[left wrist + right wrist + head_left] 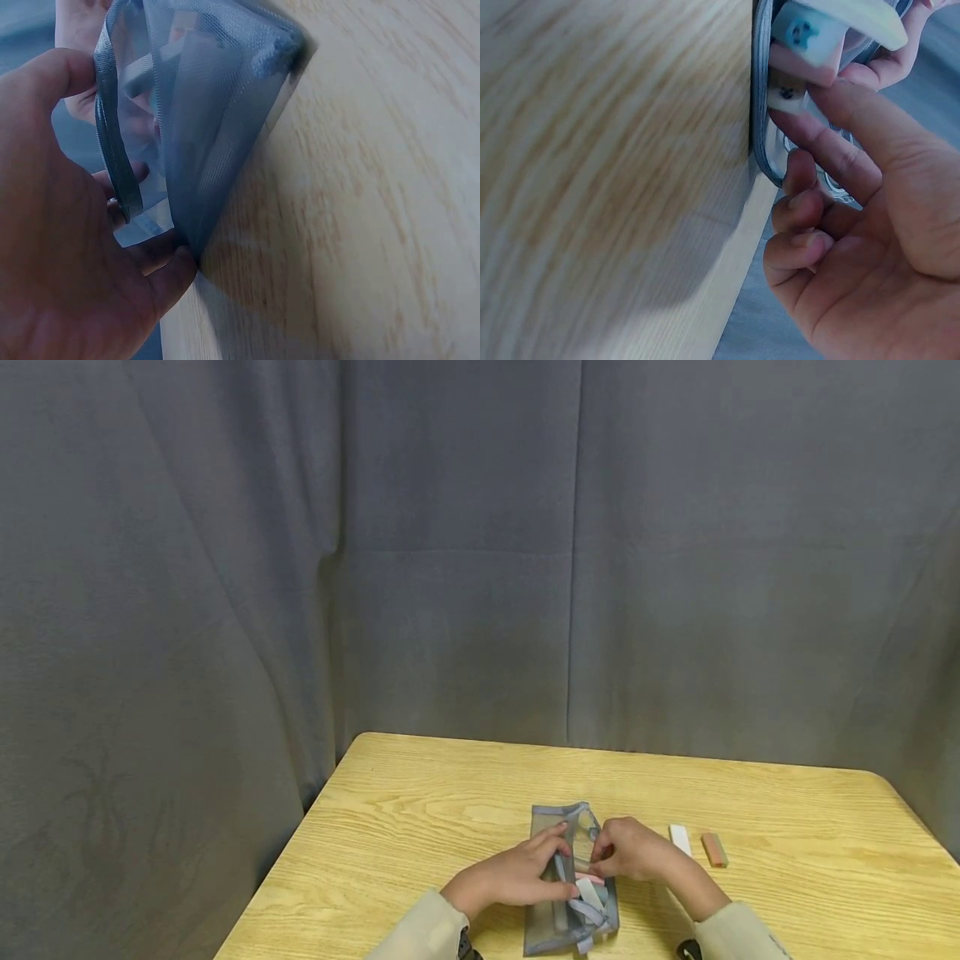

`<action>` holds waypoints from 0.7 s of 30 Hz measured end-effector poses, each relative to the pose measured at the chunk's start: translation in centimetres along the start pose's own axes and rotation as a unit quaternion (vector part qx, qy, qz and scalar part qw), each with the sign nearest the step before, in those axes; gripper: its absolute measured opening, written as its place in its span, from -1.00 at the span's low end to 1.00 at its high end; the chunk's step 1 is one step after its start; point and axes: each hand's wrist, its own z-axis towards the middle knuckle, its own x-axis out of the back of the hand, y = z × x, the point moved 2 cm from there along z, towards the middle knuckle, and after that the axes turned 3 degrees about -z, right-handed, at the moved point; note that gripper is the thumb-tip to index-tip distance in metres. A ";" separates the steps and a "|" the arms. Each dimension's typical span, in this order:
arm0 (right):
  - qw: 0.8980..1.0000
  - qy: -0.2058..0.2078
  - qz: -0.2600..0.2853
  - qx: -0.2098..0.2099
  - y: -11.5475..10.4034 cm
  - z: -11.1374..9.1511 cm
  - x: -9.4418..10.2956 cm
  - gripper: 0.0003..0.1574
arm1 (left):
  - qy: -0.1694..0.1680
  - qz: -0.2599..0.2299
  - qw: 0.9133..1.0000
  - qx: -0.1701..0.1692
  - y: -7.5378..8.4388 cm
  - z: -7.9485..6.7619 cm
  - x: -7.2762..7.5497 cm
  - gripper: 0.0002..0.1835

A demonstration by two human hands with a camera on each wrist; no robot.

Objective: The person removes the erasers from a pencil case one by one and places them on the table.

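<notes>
If the left hand (513,878) lets the rim sag, I'd worry the mesh pouch (544,925) could snag the small beige block (786,97) and spoil the right hand's (637,852) pinch. The pouch lies on the table (390,810) between them: left fingers, spread wide, grip its mouth; right thumb and forefinger nearly closed on the block, other fingers curled.

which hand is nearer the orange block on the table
Right. The right hand is at the pouch, left of the orange block; the left hand is farther left, touching the pouch.
</notes>
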 end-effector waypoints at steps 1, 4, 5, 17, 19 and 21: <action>1.000 0.000 -0.002 0.003 0.0 0.0 0.0 -0.88 | 0.000 -0.001 1.000 0.001 0.0 0.0 0.0 -0.47; 1.000 -0.002 -0.012 0.016 0.0 -0.1 0.0 -0.90 | 0.003 0.006 1.000 0.001 0.0 0.0 0.0 -0.47; 1.000 -0.002 -0.017 0.019 0.0 -0.1 0.0 -0.90 | 0.003 0.007 1.000 0.001 0.0 0.0 0.0 -0.47; 0.998 0.046 -0.052 0.001 0.5 -0.6 0.0 -0.83 | -0.001 0.002 1.000 0.000 0.2 0.0 0.1 -0.48; 0.998 0.043 -0.047 -0.002 0.5 -0.6 -0.1 -0.82 | -0.001 0.001 1.000 0.000 0.2 -0.1 0.1 -0.48; 0.998 0.040 -0.044 -0.010 0.7 -0.7 -0.3 -0.80 | -0.002 0.001 1.000 -0.001 0.1 -0.1 0.0 -0.49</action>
